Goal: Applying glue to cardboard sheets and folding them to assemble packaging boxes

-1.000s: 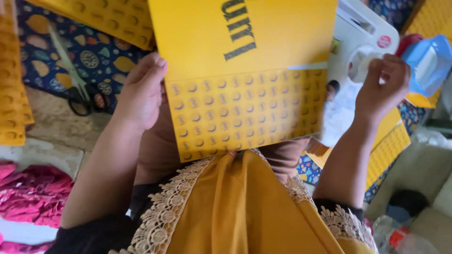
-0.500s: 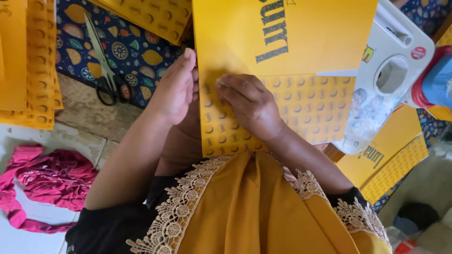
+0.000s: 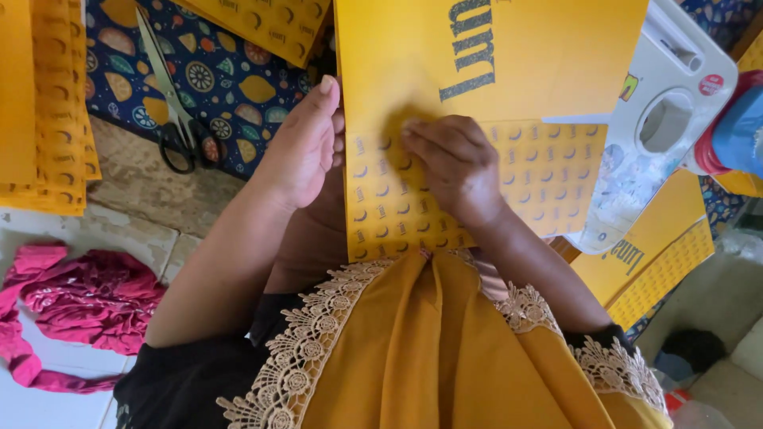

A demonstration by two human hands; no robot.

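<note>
A large yellow printed card sheet (image 3: 548,71) lies across my lap, plain yellow at the top and patterned with small crescents lower down. My left hand (image 3: 302,147) holds its left edge, thumb side up, fingers behind the sheet. My right hand (image 3: 453,167) rests flat on the patterned part near the sheet's middle, fingertips pressing where the plain and patterned areas meet. A mustard scarf with lace trim (image 3: 413,349) hangs below the sheet.
Scissors with black handles (image 3: 179,119) lie on a blue patterned cloth (image 3: 222,79) at upper left. Stacks of yellow sheets (image 3: 40,111) sit at far left, more (image 3: 652,262) at lower right. A pink cloth (image 3: 87,298) lies on the floor. A white plastic device (image 3: 660,119) stands at right.
My right hand left the sheet's right edge and came to rest on the sheet's middle. The sheet now sits further right in view. My left hand stays on the left edge.
</note>
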